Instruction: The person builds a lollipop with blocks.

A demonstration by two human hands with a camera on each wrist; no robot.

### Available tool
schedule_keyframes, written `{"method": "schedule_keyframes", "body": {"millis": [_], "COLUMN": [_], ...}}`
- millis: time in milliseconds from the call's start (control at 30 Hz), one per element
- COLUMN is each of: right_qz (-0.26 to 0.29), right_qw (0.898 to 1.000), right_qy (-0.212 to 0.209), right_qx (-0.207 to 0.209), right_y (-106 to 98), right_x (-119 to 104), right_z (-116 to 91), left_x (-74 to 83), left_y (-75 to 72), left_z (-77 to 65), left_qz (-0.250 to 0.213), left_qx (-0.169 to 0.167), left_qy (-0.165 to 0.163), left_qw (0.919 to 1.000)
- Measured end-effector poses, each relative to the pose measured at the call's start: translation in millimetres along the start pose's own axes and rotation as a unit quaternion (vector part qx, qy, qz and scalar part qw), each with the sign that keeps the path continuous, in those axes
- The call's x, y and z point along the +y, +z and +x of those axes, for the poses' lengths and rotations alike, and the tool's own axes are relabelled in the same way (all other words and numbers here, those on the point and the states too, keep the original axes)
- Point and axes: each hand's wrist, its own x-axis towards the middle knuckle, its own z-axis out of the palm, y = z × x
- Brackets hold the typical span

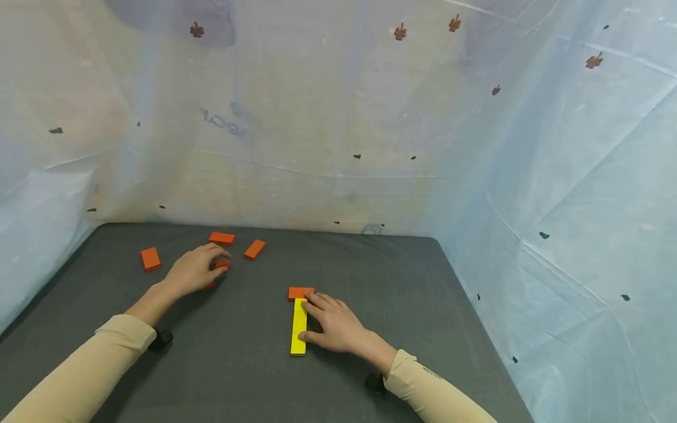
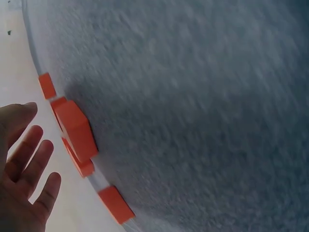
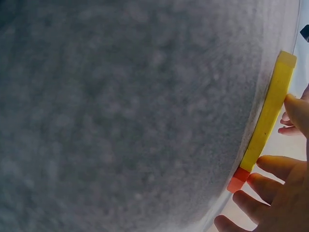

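Observation:
My left hand [image 1: 194,271] hovers over an orange block [image 1: 223,265], which it partly hides. In the left wrist view its fingers [image 2: 36,166] are spread, and an orange block [image 2: 76,130] stands close by. My right hand [image 1: 337,324] is beside a long yellow bar [image 1: 298,338], its thumb and fingertips touching the bar's right side. Whether the bar is one piece or several cannot be told. Across the bar's far end lies an orange block [image 1: 297,292], making a T shape. In the right wrist view the right fingers [image 3: 277,166] look nearly straight.
Orange blocks lie around the left hand: one [image 1: 150,259] to its left, one [image 1: 221,238] behind it, another [image 1: 254,249] to its right. A dark grey cloth table top [image 1: 402,282] holds everything. Pale plastic sheeting [image 1: 317,117] hangs behind and at the sides.

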Motion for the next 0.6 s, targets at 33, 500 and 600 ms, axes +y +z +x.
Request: {"method": "schedule_keyframes", "body": {"millis": [33, 500, 600], "right_qz": [0.0, -0.024, -0.025], "right_qw": [1.0, 1.0, 1.0], "right_qy": [-0.002, -0.013, -0.013], "right_qx": [0.0, -0.011, -0.013], "right_y": [-0.2, 1.9, 0.6], "right_x": [0.2, 4.1, 3.3], "right_z": [-0.1, 1.9, 1.6], "left_x": [-1.8, -10.3, -10.0], "left_y": [-0.4, -2.8, -3.1], "left_z": [-0.1, 0.5, 0.7], "left_qz": [0.001, 0.016, 0.017], "left_qx": [-0.004, -0.05, -0.052], "left_qy": [-0.002, -0.014, -0.013], "left_qw": [1.0, 0.9985, 0.9984]}}
